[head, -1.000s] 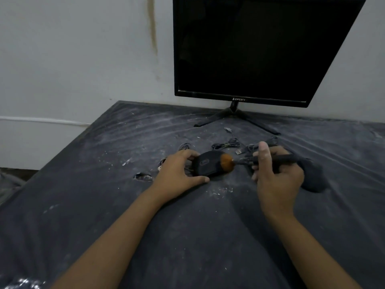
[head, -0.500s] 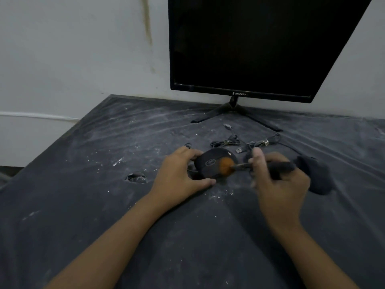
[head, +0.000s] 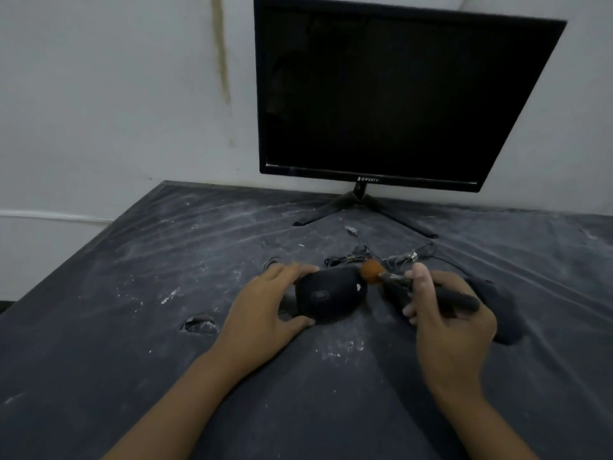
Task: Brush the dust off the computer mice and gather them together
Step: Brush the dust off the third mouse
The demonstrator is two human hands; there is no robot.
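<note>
A black computer mouse (head: 331,293) lies on the dusty dark table cover (head: 132,327) in the middle of the head view. My left hand (head: 265,310) grips it from the left side, fingers curled over its far edge. My right hand (head: 447,313) is closed round the dark handle of a brush (head: 431,290) whose orange bristle head (head: 372,271) touches the mouse's far right corner. A second dark mouse (head: 497,307) lies partly hidden behind my right hand. Thin mouse cables (head: 351,258) are bundled just beyond the mouse.
A black monitor (head: 398,94) on a V-shaped stand (head: 360,204) stands at the back against the white wall. A small tear (head: 200,323) marks the cover to the left. The table's left edge runs diagonally; white dust streaks the cloth.
The brush head has swept from the mouse's top surface up to its far right corner. My left hand stays on the mouse. The camera has tilted slightly.
</note>
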